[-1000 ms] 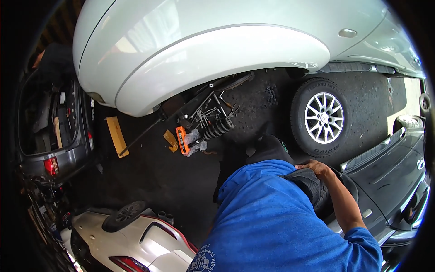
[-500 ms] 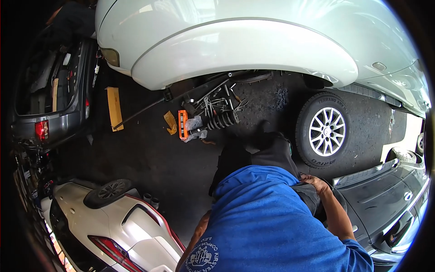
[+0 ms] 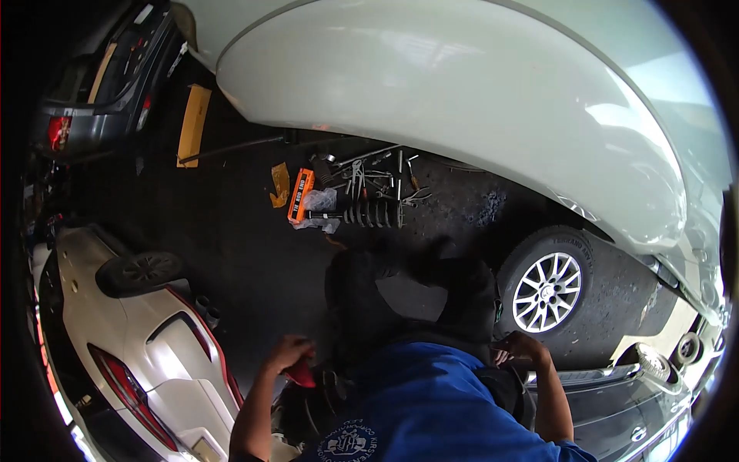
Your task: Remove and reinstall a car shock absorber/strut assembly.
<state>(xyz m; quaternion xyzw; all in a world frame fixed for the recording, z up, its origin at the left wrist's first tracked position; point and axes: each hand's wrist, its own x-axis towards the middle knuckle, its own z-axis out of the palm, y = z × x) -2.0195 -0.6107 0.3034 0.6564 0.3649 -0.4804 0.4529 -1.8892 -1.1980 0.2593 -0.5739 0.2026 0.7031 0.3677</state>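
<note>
Left hand [image 3: 289,354]: we're clamping fingers on red item [image 3: 301,375] | Right hand [image 3: 519,348]: we're holding it beside blue shirt [image 3: 439,400]; can't tell fingers' state

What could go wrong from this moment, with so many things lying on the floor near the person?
The loose tools and the coil spring lie ahead on the floor; a foot could slip or trip on them. The wheel is close beside the right leg, so a step to that side might catch it. The left hand appears to hold a red item, which might drop.
</note>
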